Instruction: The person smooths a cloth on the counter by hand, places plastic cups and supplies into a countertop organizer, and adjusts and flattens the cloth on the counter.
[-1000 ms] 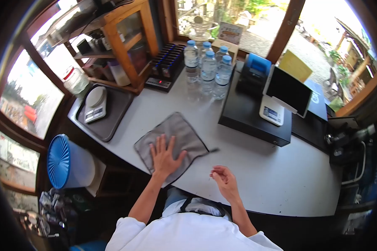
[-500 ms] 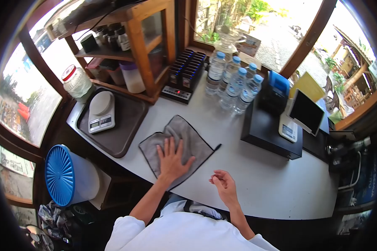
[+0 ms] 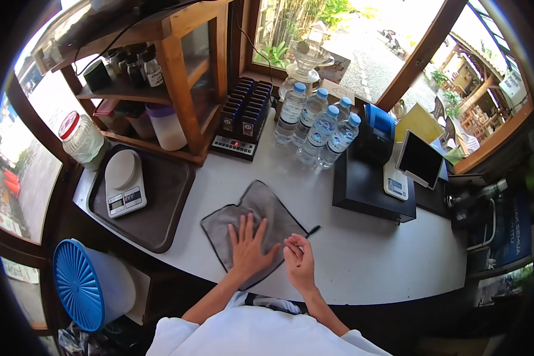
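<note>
Two bare hands are in front of the person's white shirt, close together, right where I can see them. The left hand (image 3: 250, 249) lies flat and open, fingers spread, on a grey cloth (image 3: 256, 204) with a dark edge; the cloth is laid out under that palm and reaches past the fingertips on the pale surface (image 3: 368, 264). The right hand (image 3: 299, 258) is just beside it, at the cloth's right edge, its fingers bent in toward the thumb; I see nothing in them, but I can't tell how fully they close or whether they touch the fabric. A small dark tab at the cloth's corner sits just beyond the right hand. Off to the left of the left hand is a dark tray (image 3: 166, 207) bearing a white digital scale (image 3: 124, 187), and lower down on that side, beside the surface, a tub with a ribbed blue lid (image 3: 80, 285). Beyond the right hand, to its right, stands a black box (image 3: 365, 199) with a tablet (image 3: 420, 159) above it. Straight out past both hands are five water bottles (image 3: 323, 133) with blue caps, a black rack (image 3: 243, 113) with a red display to their left, then a wooden cabinet (image 3: 181, 89) farther left, and a glass dripper (image 3: 305, 62) behind the bottles, near the window.
</note>
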The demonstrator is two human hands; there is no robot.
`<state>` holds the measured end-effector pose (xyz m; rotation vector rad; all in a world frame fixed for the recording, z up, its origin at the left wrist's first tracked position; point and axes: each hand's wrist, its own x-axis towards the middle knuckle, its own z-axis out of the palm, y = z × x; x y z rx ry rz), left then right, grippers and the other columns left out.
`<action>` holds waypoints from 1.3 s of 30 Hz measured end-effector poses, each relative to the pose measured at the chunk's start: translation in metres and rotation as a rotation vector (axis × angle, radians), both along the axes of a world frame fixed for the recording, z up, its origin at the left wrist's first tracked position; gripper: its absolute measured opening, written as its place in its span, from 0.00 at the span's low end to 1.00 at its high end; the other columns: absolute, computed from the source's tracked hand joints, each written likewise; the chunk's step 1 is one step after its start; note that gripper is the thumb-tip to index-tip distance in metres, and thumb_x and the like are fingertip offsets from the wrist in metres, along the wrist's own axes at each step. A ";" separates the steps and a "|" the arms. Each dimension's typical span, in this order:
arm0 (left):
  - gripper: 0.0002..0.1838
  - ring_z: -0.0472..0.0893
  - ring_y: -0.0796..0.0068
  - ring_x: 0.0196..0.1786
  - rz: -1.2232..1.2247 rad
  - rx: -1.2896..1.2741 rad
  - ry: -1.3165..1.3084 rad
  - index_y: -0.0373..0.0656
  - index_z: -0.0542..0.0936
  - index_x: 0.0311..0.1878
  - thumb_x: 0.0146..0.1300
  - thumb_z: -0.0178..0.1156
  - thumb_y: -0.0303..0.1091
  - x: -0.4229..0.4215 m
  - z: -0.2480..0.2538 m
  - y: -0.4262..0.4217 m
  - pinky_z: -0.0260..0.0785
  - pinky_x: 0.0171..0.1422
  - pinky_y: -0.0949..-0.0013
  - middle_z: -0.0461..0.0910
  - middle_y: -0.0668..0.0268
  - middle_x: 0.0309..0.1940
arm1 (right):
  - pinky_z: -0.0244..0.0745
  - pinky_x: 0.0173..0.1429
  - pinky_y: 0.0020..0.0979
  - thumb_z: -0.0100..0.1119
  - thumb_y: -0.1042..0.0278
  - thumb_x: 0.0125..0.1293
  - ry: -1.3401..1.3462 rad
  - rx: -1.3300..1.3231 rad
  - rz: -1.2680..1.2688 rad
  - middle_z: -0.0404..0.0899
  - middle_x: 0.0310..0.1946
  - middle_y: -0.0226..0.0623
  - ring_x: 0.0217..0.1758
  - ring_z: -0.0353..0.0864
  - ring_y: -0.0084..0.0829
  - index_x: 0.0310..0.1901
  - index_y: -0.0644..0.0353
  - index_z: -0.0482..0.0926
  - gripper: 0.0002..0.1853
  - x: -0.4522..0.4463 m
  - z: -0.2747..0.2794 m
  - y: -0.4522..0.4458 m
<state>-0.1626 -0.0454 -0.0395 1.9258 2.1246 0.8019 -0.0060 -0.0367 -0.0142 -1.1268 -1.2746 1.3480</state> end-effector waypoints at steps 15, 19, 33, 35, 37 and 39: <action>0.05 0.85 0.72 0.48 0.026 0.344 -1.031 0.37 0.82 0.46 0.71 0.68 0.25 -0.075 0.042 -0.044 0.74 0.57 0.69 0.89 0.61 0.43 | 0.36 0.83 0.70 0.57 0.35 0.71 -1.309 0.447 0.034 0.52 0.83 0.52 0.86 0.48 0.56 0.79 0.50 0.65 0.42 -0.063 -0.022 0.053; 0.11 0.81 0.67 0.49 -0.420 0.417 -1.303 0.40 0.72 0.46 0.78 0.61 0.37 -0.064 0.144 -0.052 0.73 0.53 0.65 0.85 0.49 0.47 | 0.36 0.84 0.66 0.60 0.35 0.69 -1.084 0.736 0.482 0.55 0.82 0.47 0.86 0.51 0.51 0.78 0.44 0.67 0.40 -0.061 -0.025 0.013; 0.29 0.84 0.72 0.35 -1.812 0.125 -2.098 0.35 0.85 0.44 0.68 0.67 0.59 0.096 0.317 -0.042 0.71 0.37 0.70 0.87 0.60 0.37 | 0.39 0.85 0.65 0.59 0.44 0.74 -1.208 0.561 0.148 0.59 0.80 0.47 0.86 0.52 0.49 0.75 0.50 0.69 0.33 0.011 -0.030 0.032; 0.28 0.84 0.72 0.35 -1.817 0.015 -2.087 0.35 0.85 0.43 0.70 0.66 0.58 0.115 0.317 -0.040 0.72 0.37 0.70 0.87 0.60 0.35 | 0.39 0.85 0.65 0.60 0.46 0.74 -1.177 0.584 0.162 0.59 0.80 0.44 0.85 0.53 0.48 0.75 0.49 0.69 0.33 0.019 -0.028 0.023; 0.27 0.84 0.73 0.34 -1.804 -0.076 -2.052 0.35 0.85 0.42 0.71 0.65 0.56 0.133 0.318 -0.039 0.72 0.37 0.70 0.86 0.61 0.33 | 0.39 0.85 0.65 0.61 0.47 0.73 -1.160 0.598 0.189 0.59 0.80 0.43 0.85 0.53 0.48 0.75 0.48 0.69 0.33 0.034 -0.027 0.018; 0.26 0.84 0.74 0.34 -1.772 -0.168 -2.013 0.34 0.85 0.41 0.73 0.64 0.55 0.150 0.320 -0.039 0.73 0.37 0.70 0.86 0.61 0.32 | 0.39 0.85 0.65 0.62 0.47 0.73 -1.154 0.601 0.219 0.59 0.80 0.43 0.85 0.53 0.47 0.75 0.47 0.69 0.33 0.048 -0.026 0.013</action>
